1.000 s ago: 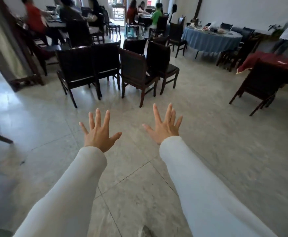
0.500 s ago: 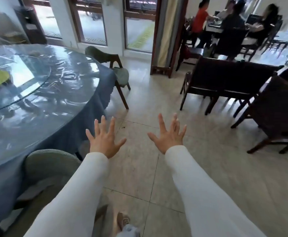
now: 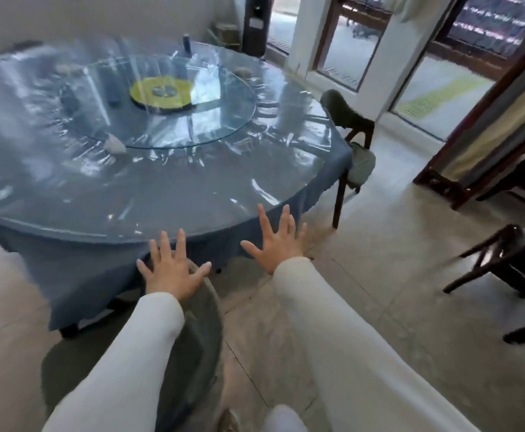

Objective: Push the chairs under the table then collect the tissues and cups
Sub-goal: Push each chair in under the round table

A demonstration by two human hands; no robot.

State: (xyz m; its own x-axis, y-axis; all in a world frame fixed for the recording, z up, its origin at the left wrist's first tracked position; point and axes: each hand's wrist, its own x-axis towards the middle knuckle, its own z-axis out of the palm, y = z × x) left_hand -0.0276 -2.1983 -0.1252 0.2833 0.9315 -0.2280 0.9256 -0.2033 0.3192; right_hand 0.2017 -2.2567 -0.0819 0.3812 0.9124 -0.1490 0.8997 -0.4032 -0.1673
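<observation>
A large round table [image 3: 68, 194] with a blue cloth under clear plastic fills the upper left; a glass turntable [image 3: 217, 120] sits in its middle. A crumpled white tissue [image 3: 114, 145] lies near the turntable's front edge, another small one [image 3: 243, 71] at the far right rim. A dark cup [image 3: 187, 42] stands at the far side. A grey-green chair [image 3: 198, 325] stands right below me at the table's near edge. My left hand [image 3: 172, 269] hovers spread over its backrest; my right hand [image 3: 278, 240] is spread, empty, just right of it. A second green chair [image 3: 348, 115] stands at the table's right.
Dark wooden chairs [image 3: 516, 269] stand at the right edge. A wooden partition with a curtain [image 3: 485, 126] rises at the upper right, with glass doors [image 3: 348, 42] behind. A tall dark dispenser [image 3: 255, 23] stands by the far wall. Pale tiled floor [image 3: 379, 244] lies between table and chairs.
My view has swung left, from the dark chairs to the round blue table. Both hands stay spread and empty; the left one now hangs over the near green chair's back.
</observation>
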